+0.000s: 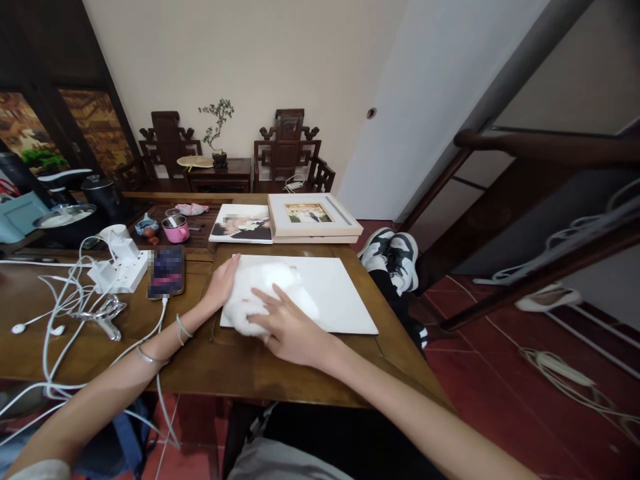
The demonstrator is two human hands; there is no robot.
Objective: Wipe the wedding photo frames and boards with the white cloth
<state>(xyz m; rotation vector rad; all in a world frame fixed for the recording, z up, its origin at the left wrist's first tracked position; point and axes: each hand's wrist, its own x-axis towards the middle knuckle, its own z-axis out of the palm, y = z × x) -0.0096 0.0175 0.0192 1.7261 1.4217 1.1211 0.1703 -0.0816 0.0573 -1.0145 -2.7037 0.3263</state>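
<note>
A flat white panel point(340, 293) lies on the brown wooden table in front of me. On its left part rests a bunched, fluffy white cloth point(245, 297). My right hand point(295, 327) presses down on this cloth from above, its visible fingers spread and sinking slightly into it. Along the panel's upper left edge my left hand point(223, 283) lies with fingers stretched out together, steadying the edge beside the cloth. The cloth partly hides the left hand's fingertips and the panel beneath.
Behind the panel are a photo print point(243, 223) and stacked framed pictures point(315, 217). A phone point(166, 272), a power strip point(120, 267) with tangled white cables and a pink cup point(175, 229) are at left. A person's shoes point(393, 257) show beyond the right edge.
</note>
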